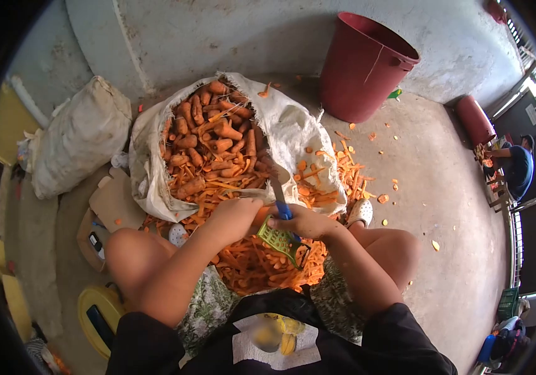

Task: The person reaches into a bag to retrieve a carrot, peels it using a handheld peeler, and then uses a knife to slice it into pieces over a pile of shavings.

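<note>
My left hand (238, 215) is closed around a carrot (260, 217), which is mostly hidden by the fingers. Right beside it, my right hand (308, 222) grips a knife (280, 195) with a blue handle, its blade pointing up and away from me. A green slotted peeler (274, 238) hangs below the same hand, also held in it. Beyond my hands, an open white sack (149, 181) is full of whole carrots (224, 129) and peelings. Under my hands, between my legs, lies a heap of orange carrot strips (258, 265).
A tall red bin (362, 69) stands by the wall. At left are a filled white sack (80, 140), cardboard (115, 200) and a yellow lid (86, 306) with a phone (100, 328). Carrot scraps (382, 199) litter the floor. Another person (519, 165) sits far right.
</note>
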A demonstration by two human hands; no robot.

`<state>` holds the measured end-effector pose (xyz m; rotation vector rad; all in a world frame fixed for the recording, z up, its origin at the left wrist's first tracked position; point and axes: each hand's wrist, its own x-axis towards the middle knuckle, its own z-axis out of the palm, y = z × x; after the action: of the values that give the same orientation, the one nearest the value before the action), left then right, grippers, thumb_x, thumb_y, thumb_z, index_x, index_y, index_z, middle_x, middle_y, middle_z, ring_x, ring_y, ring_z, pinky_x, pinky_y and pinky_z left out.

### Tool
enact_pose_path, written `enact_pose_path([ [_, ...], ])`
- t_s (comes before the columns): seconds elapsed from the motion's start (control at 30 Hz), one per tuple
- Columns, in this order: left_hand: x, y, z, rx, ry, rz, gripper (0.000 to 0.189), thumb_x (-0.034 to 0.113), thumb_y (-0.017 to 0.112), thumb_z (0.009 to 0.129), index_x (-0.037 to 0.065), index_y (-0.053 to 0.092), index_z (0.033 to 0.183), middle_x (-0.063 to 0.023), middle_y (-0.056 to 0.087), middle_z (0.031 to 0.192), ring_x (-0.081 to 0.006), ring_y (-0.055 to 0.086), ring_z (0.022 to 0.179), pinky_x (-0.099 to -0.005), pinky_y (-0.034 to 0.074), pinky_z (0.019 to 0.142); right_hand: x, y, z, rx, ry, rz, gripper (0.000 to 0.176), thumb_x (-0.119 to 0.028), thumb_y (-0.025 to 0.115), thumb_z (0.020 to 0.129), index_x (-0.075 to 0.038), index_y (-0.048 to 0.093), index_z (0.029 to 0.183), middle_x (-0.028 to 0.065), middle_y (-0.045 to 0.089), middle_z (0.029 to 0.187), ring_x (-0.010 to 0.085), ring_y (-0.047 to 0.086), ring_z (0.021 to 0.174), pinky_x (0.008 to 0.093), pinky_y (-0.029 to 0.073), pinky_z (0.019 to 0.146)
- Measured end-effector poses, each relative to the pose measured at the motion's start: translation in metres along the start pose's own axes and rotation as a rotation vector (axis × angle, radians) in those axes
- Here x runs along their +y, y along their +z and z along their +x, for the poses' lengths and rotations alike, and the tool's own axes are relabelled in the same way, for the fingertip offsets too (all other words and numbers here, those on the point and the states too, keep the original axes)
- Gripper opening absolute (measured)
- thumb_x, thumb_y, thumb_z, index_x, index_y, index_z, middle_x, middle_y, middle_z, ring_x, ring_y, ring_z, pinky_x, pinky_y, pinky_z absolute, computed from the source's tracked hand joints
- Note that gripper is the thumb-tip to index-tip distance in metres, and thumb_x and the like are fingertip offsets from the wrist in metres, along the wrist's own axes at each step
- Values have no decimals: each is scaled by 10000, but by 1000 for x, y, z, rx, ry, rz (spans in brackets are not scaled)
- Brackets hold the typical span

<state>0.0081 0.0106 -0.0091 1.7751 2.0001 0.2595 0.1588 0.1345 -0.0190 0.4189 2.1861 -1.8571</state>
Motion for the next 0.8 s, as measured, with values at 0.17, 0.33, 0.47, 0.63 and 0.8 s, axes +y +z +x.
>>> enact_pose_path([
  [0.17, -9, -9, -10, -149, -79, -26, 397, 182, 662, 675, 43, 483, 1001, -143, 530, 972, -301, 536, 907, -379, 437, 751, 15, 12, 8, 15, 4, -78, 291, -315, 565, 815, -24, 565, 809, 28, 502, 662, 111, 449, 630, 295, 374, 599],
  [0.33, -18, -33, -17, -151, -177, -16, 509, 222, 659, 708, 38, 455, 1137, -129, 479, 1114, -283, 501, 999, -363, 421, 823, 22, 4, 4, -203, 281, -664, 267, -299, 586, 786, -43, 628, 849, 81, 624, 730, 196, 585, 657, 361, 456, 636],
  [0.47, -26, -32, -17, -90, -142, -17, 488, 251, 651, 724, 49, 462, 1127, -116, 490, 1101, -257, 494, 1024, -363, 418, 857, 4, -125, 3, 29, 286, -1252, 320, -381, 517, 808, -103, 635, 914, 29, 642, 823, 189, 606, 779, 319, 457, 700],
  [0.63, -27, -31, -17, -211, -139, -32, 478, 300, 639, 726, 59, 486, 1110, -124, 500, 1090, -264, 502, 1005, -372, 418, 840, -111, -339, -75, 1341, -437, -432, 322, -297, 471, 831, 4, 568, 892, 153, 605, 795, 257, 592, 647, 374, 469, 592],
  [0.8, -32, -28, -17, -180, -149, -46, 443, 301, 617, 748, 61, 494, 1100, -130, 505, 1070, -270, 512, 984, -379, 424, 813, -132, -299, -94, 1669, -115, -724, 350, -350, 500, 826, -17, 605, 847, 162, 598, 669, 209, 592, 598, 333, 429, 510],
])
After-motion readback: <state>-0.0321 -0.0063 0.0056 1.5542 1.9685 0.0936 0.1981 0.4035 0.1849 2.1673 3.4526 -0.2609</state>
